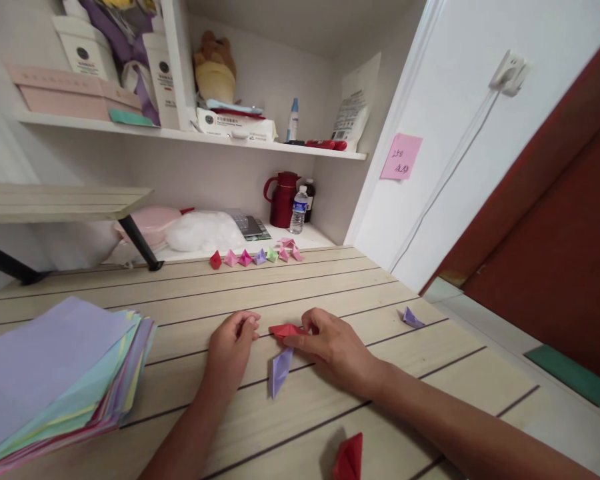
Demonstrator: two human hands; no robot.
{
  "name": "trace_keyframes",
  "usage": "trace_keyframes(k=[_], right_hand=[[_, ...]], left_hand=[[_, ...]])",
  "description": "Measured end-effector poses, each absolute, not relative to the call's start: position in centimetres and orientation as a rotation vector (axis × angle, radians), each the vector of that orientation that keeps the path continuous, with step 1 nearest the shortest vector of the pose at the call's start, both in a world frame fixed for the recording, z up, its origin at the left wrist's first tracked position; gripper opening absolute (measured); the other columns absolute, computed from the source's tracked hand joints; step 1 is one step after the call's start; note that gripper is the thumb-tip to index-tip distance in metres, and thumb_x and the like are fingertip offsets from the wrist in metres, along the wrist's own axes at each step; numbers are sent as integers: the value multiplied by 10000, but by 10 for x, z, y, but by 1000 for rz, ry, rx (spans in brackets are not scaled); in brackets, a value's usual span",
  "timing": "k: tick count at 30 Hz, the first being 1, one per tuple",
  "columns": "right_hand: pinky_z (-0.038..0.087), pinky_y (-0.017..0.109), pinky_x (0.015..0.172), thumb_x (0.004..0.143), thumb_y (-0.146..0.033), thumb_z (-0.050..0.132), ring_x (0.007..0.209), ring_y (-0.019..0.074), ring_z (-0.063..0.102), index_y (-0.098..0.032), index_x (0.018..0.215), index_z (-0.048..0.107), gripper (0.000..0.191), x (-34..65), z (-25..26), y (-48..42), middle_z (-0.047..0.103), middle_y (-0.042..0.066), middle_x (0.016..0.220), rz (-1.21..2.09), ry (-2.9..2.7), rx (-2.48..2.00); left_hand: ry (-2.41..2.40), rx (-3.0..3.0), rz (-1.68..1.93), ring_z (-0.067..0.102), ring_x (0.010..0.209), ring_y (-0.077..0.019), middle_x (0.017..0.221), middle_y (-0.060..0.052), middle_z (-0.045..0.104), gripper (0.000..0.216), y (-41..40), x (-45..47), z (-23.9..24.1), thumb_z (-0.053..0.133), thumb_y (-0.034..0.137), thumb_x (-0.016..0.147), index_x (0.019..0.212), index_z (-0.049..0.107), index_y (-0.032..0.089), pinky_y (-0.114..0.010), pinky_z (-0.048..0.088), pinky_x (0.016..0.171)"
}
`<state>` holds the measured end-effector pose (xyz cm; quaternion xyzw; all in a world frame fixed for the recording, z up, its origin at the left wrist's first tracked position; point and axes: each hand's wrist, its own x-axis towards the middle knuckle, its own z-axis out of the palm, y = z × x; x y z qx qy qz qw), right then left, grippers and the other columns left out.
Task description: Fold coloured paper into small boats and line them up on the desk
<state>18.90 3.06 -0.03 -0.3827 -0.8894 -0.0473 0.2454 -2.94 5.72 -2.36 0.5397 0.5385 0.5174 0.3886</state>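
My right hand (333, 344) rests on the wooden table (430, 373) and pinches a small folded red paper piece (283, 330) between thumb and fingers. A folded lilac paper strip (280, 371) lies just below it, under the hand's edge. My left hand (234, 343) sits beside the red piece with its fingers curled in; nothing shows inside them. Another red folded piece (349, 457) lies near the table's front edge.
A stack of coloured paper sheets (55, 373) lies at the left. A row of small folded paper shapes (257, 256) lines the table's far edge. A lone purple folded piece (412, 318) sits at the right. Shelves behind hold a red jug (281, 199), a water bottle (299, 210) and boxes.
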Motion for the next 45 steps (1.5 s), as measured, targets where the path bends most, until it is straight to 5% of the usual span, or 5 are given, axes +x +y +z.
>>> trace_keyframes(k=[7, 15, 30, 41, 45], right_hand=[[412, 333, 721, 934, -240, 556, 810, 207, 517, -237, 1030, 702, 174, 181, -2, 27, 580, 65, 922, -261, -2536, -981], [457, 350, 798, 920, -170, 550, 891, 210, 578, -268, 1266, 572, 360, 188, 5, 8, 611, 86, 1067, -110, -2553, -922], [447, 326, 717, 972, -241, 524, 772, 192, 580, -223, 931, 705, 186, 191, -4, 11, 651, 63, 865, -226, -2437, -954], [496, 281, 653, 884, -263, 636, 741, 172, 588, -223, 779, 708, 133, 198, 16, 43, 599, 37, 830, 392, -1920, -1163], [524, 346, 795, 892, -288, 650, 842, 198, 614, -178, 792, 686, 154, 229, 26, 120, 639, 49, 894, 353, -1522, -1515]], left_hand=[[1351, 1369, 1349, 682, 669, -182, 782, -49, 725, 287, 58, -29, -27, 572, 423, 797, 867, 701, 176, -323, 541, 673], [1345, 1344, 1356, 678, 659, -179, 771, -39, 715, 282, 57, -31, -23, 579, 420, 781, 862, 698, 177, -307, 528, 655], [1342, 1320, 1354, 669, 650, -174, 788, -43, 714, 288, 57, -30, -22, 583, 417, 769, 869, 701, 173, -303, 518, 646], [1355, 1297, 1355, 679, 656, -219, 744, -55, 724, 427, 57, -34, -18, 608, 564, 694, 840, 713, 177, -345, 544, 655], [1388, 1304, 1334, 685, 657, -243, 748, -71, 731, 525, 62, -36, -20, 610, 642, 664, 860, 715, 166, -379, 564, 665]])
